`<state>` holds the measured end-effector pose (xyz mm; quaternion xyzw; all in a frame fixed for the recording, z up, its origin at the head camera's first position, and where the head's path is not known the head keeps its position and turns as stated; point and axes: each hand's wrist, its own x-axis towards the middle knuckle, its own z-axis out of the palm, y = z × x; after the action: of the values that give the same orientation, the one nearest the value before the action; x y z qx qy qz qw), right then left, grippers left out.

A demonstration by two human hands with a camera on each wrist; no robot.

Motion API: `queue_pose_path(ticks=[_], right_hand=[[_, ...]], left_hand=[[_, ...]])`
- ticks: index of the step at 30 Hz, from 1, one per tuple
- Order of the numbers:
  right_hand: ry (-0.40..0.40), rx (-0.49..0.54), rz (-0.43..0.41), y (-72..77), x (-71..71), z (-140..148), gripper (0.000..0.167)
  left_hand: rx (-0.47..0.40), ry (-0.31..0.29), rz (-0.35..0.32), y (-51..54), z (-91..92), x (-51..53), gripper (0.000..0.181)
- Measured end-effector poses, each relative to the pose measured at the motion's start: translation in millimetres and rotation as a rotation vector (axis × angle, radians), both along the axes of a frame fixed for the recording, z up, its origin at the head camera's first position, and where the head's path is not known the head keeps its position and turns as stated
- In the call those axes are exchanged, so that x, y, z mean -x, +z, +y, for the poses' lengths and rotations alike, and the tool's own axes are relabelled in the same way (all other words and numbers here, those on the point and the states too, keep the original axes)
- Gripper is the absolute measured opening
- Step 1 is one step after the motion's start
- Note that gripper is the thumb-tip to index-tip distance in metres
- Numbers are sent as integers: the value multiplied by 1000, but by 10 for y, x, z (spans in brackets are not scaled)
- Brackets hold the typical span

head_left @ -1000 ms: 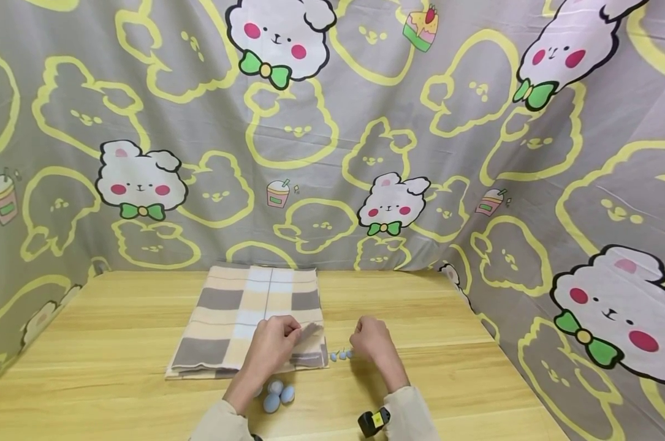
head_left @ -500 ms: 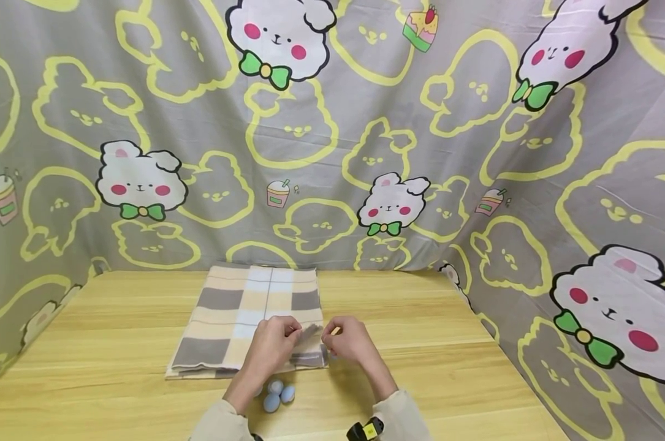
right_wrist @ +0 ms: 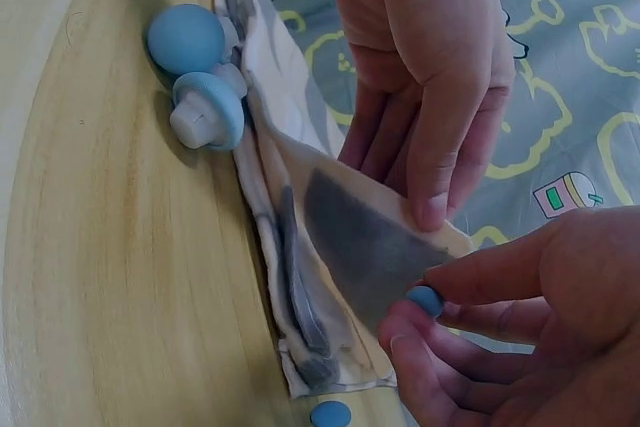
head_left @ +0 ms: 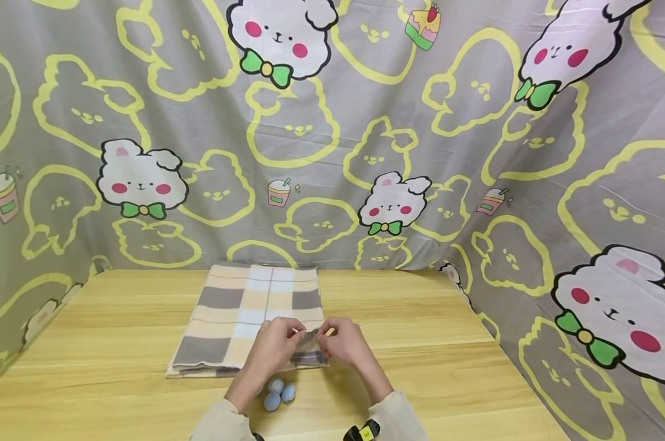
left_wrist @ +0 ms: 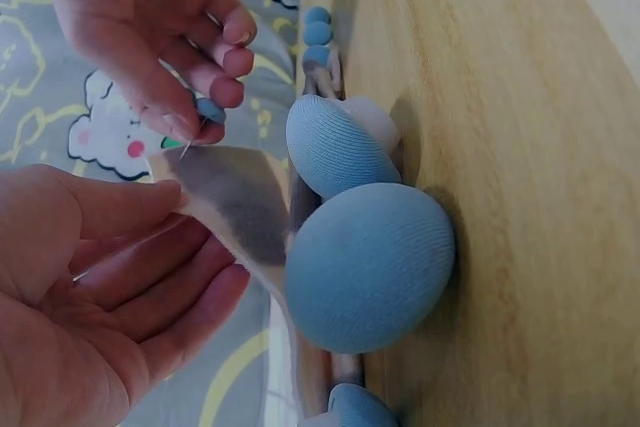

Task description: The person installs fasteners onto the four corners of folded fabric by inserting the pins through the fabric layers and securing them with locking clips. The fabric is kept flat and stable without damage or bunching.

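Right hand (head_left: 343,340): closed to a pinch; the fingertips meet around the small blue head of a pin (right_wrist: 427,299), the other fingers bent loosely beside them.
Pin position: above the desk, at the raised edge of the cloth, between the two hands; the thin shaft points at that edge. Whether it pierces the cloth cannot be told.
Left hand (head_left: 277,343): closed to a pinch on the cloth edge, thumb on one face and fingers behind; the remaining fingers are slightly bent and spread.
Checked cloth (head_left: 249,306): folded in layers, lying on the desk; the near right corner is lifted between the hands, its grey patch exposed.
Loose pins (right_wrist: 330,414): small blue heads on the desk, just beside the cloth's right end.
Blue-capped pieces (head_left: 273,402): grouped on the desk in front of the cloth, near the left forearm, some with white stems showing.
Desk (head_left: 420,367): wood-grained.
Curtain (head_left: 310,226): grey, printed with rabbits, behind the desk.
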<state>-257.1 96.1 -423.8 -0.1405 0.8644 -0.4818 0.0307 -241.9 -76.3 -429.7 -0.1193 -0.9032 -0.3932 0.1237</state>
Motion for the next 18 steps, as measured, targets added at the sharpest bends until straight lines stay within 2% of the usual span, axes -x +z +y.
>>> queue_pose_path(ticks=[10, 18], right_hand=[[20, -20, -10, -9, -12, -17, 7], [18, -12, -17, -9, -19, -38, 6]], left_hand=[[-13, 28, -13, -5, -5, 9, 6], [-7, 7, -2, -24, 13, 13, 6]])
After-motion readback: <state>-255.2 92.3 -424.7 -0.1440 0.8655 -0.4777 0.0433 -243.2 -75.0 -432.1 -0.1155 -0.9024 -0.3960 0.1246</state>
